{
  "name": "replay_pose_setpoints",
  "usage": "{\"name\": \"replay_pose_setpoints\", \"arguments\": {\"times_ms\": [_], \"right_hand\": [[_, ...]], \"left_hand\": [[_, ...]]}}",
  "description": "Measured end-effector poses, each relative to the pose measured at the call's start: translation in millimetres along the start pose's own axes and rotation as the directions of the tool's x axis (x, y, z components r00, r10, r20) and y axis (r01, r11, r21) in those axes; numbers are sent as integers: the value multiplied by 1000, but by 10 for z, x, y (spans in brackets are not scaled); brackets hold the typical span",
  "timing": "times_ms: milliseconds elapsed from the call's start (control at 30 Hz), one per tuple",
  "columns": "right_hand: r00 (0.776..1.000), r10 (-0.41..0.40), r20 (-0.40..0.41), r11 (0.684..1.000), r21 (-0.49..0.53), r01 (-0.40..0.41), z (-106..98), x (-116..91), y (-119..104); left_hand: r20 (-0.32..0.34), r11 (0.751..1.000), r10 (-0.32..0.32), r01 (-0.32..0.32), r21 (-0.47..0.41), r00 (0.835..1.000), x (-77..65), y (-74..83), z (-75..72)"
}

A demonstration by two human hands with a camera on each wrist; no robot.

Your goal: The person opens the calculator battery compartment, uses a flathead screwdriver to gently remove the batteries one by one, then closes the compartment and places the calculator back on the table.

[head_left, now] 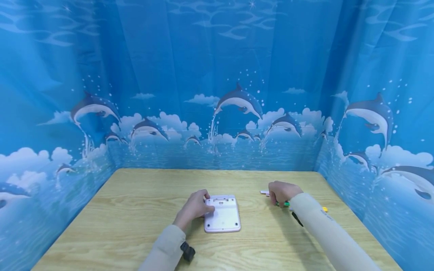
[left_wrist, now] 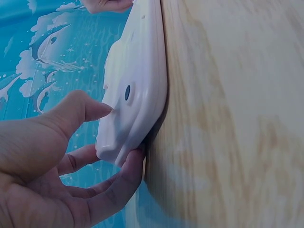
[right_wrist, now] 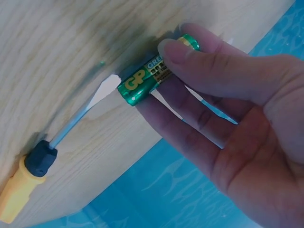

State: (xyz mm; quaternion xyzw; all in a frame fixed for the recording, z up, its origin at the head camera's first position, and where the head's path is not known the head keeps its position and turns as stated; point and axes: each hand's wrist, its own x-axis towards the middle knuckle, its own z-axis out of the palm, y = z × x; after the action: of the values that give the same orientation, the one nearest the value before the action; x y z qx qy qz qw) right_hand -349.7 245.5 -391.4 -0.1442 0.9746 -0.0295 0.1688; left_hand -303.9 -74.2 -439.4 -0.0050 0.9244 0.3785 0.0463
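A flat white device (head_left: 222, 216) lies on the table with its underside up, showing dark round feet and an open battery compartment at its far end. My left hand (head_left: 194, 206) grips its left edge; in the left wrist view the thumb (left_wrist: 90, 109) is on the upturned face and fingers curl at the rim. To the right, my right hand (head_left: 284, 191) pinches a green GP battery (right_wrist: 137, 84) between thumb and fingers, close over the table. Near that battery lies a screwdriver with a yellow handle (right_wrist: 19, 187) and a dark collar.
A small white piece (head_left: 264, 192) lies just left of the right hand. The wooden table (head_left: 152, 195) is bordered by a blue dolphin-print curtain (head_left: 190, 75) at the back and both sides. A dark wrist strap piece (head_left: 187, 251) hangs by the left sleeve.
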Motion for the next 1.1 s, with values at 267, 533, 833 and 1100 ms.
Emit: {"name": "replay_pose_setpoints", "arguments": {"times_ms": [267, 533, 833, 1100], "right_hand": [[1000, 0, -7, 1000, 0, 0, 5, 19, 50], [1000, -12, -12, 1000, 5, 12, 11, 48, 65], [1000, 5, -19, 999, 33, -5, 49, 77, 111], [999, -2, -34, 1000, 6, 2, 58, 75, 136]], "left_hand": [[4, 1000, 12, -12, -1, 1000, -5, -11, -13], [6, 1000, 15, -15, 1, 1000, -7, -7, -14], [14, 1000, 16, -16, -7, 1000, -3, 1, -6], [10, 1000, 16, -16, -7, 1000, 6, -4, -3]]}}
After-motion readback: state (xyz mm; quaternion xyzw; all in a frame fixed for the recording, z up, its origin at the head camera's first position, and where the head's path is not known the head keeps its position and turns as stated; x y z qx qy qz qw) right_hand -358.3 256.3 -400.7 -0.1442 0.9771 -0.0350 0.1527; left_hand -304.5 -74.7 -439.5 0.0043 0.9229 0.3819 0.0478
